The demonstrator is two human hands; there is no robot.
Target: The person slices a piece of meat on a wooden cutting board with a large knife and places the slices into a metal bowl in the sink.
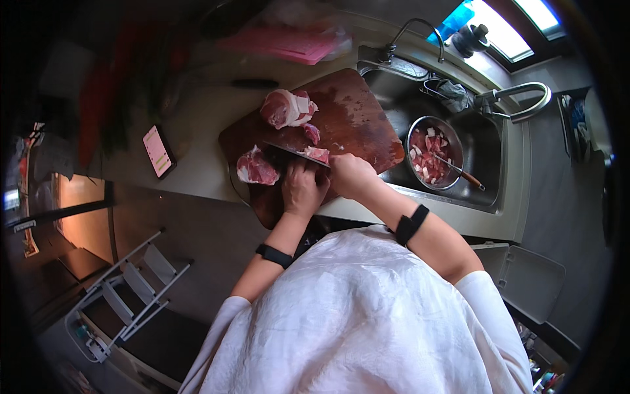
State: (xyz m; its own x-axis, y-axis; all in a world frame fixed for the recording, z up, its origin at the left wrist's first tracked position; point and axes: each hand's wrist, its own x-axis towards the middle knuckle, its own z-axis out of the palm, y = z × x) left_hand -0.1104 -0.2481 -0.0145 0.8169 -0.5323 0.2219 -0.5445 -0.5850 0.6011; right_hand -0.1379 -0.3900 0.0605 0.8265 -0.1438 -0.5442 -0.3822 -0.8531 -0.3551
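My right hand (353, 176) is closed around the handle end of a knife (295, 151), whose dark blade points left across a wooden cutting board (344, 113). Just on the near side of the blade, the curled fingers of my left hand (302, 189) reach down to the board. Whatever lies under those fingers is hidden. A small cut piece of raw meat (316, 154) rests against the blade's far side. Left of my left hand sits a chunk of raw meat (257, 167). Farther back lies a larger piece with white fat (288, 109), beside a small scrap (311, 133).
A metal bowl (412, 170) of cut meat with a wooden-handled utensil (472, 180) stands in the sink (485, 143) at right, under a curved faucet (534, 108). A phone (159, 151) lies left on the counter; a pink tray (295, 47) is behind. A folding stepladder (133, 290) stands lower left.
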